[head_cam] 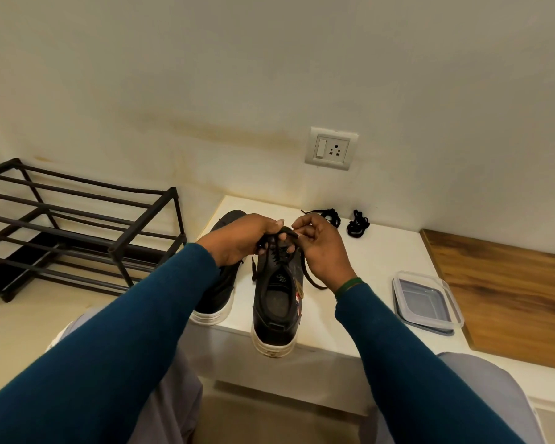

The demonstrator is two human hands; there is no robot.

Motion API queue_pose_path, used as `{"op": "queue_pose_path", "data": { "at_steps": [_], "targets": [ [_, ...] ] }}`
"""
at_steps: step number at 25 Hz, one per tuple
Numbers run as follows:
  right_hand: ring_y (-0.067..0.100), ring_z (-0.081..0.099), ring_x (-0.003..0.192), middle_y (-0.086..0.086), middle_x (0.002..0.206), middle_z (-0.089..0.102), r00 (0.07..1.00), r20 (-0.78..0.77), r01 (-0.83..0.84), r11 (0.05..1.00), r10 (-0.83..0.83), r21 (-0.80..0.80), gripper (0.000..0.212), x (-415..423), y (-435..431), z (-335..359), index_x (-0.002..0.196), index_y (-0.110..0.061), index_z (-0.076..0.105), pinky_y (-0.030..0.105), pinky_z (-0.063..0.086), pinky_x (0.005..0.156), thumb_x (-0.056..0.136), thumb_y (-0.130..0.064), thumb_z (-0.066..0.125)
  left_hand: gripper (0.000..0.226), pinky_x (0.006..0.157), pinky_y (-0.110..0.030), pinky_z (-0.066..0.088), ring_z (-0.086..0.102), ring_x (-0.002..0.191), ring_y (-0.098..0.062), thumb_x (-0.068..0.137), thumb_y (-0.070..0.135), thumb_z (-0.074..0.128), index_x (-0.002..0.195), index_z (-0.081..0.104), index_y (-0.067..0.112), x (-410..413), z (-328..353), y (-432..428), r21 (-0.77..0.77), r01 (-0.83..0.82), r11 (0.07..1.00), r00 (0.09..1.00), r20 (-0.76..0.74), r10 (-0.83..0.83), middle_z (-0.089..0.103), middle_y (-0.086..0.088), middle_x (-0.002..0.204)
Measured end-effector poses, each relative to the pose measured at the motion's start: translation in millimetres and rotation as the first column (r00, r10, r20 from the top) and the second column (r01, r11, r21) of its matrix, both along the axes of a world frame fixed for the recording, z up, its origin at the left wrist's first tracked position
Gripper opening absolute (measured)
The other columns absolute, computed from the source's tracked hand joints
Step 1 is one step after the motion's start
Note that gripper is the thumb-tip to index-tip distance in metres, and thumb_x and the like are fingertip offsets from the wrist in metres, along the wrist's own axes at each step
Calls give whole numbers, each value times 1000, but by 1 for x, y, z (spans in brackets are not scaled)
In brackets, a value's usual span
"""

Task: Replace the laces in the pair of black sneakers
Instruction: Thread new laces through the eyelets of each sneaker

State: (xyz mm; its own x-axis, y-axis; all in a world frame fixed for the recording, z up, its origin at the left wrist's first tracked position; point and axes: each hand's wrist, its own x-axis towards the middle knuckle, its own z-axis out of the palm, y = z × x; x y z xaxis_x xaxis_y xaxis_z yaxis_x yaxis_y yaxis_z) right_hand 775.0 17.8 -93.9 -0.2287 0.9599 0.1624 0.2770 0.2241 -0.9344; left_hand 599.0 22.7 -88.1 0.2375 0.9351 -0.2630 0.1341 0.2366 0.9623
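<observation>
Two black sneakers with white soles stand on a low white ledge (375,261). The right sneaker (277,302) points away from me, its heel hanging over the front edge. My left hand (237,240) grips its toe end with the fingers curled over the lacing. My right hand (322,251) pinches a black lace (311,278) that runs from the eyelets and loops down beside my wrist. The left sneaker (217,293) sits beside it, partly hidden under my left forearm. Two bundles of black laces (329,216) (358,224) lie at the back of the ledge.
A clear plastic container (425,301) sits on the ledge to the right, next to a wooden board (507,293). A black metal shoe rack (68,232) stands on the floor at the left. A wall socket (332,149) is above the ledge. My knees are below.
</observation>
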Motion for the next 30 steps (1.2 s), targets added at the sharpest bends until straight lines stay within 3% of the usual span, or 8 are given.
{"op": "queue_pose_path", "data": {
  "at_steps": [6, 10, 12, 16, 20, 24, 27, 30],
  "targets": [
    [7, 66, 96, -13, 103, 71, 981, 187, -103, 941, 43, 322, 18, -2, -6, -6, 111, -29, 67, 33, 56, 86, 96, -21, 61, 23, 57, -25, 36, 45, 63, -12, 103, 23, 51, 93, 64, 8, 0, 1, 7, -36, -125, 991, 992, 0, 125, 54, -1, 70],
    [17, 62, 82, -3, 88, 67, 939, 304, 28, 914, -164, 405, 12, -5, -8, -5, 97, -21, 64, 39, 52, 70, 98, -29, 56, 26, 59, -26, 36, 45, 61, -12, 101, 28, 56, 82, 63, 11, 4, 6, 4, -94, -107, 990, 994, -15, 106, 53, 1, 65],
    [22, 58, 83, 2, 90, 62, 862, 436, 7, 866, -258, 500, 11, -2, -13, -1, 94, -13, 65, 34, 46, 66, 97, -21, 58, 29, 59, -26, 38, 50, 63, -14, 100, 32, 57, 84, 65, 9, 6, 10, 8, -15, -150, 989, 968, -207, 144, 58, 1, 68],
    [12, 53, 69, -1, 83, 57, 722, 685, -61, 978, -93, 197, 17, 15, -51, 13, 84, -15, 56, 24, 37, 57, 99, -23, 58, 43, 79, -36, 51, 64, 89, -27, 100, 36, 55, 96, 72, -2, 7, -3, 41, 281, -164, 946, 734, -606, 307, 70, -12, 94],
    [14, 54, 70, -2, 80, 57, 575, 812, -201, 979, 100, 21, 22, 24, -80, 6, 77, -19, 54, 24, 39, 58, 98, -21, 59, 45, 65, -32, 46, 54, 67, -23, 96, 40, 60, 65, 49, 9, 14, -26, 64, 264, -47, 963, 539, -805, 247, 59, -10, 80],
    [6, 48, 62, -9, 71, 50, 531, 829, -270, 962, 176, -31, 32, 25, -81, -6, 69, -25, 47, 18, 34, 56, 95, -12, 61, 41, 72, -35, 52, 61, 79, -26, 95, 42, 63, 74, 52, 8, 16, -28, 73, 274, 5, 962, 455, -857, 242, 58, -9, 86],
    [5, 52, 65, -11, 71, 55, 630, 739, -282, 957, 240, -71, 29, 30, -77, -4, 69, -28, 54, 21, 39, 63, 95, -17, 65, 48, 68, -33, 47, 60, 81, -27, 95, 43, 63, 67, 47, 7, 11, -22, 67, 243, 20, 970, 494, -846, 202, 57, -10, 82],
    [5, 62, 83, -11, 94, 68, 921, 386, -53, 998, 56, -16, 15, 40, -67, -9, 101, -25, 70, 16, 45, 69, 90, -35, 70, 46, 77, -36, 49, 63, 92, -35, 99, 51, 51, 78, 57, 10, -7, -1, 39, 299, 8, 954, 600, -765, 235, 62, -12, 91]
  ]
}}
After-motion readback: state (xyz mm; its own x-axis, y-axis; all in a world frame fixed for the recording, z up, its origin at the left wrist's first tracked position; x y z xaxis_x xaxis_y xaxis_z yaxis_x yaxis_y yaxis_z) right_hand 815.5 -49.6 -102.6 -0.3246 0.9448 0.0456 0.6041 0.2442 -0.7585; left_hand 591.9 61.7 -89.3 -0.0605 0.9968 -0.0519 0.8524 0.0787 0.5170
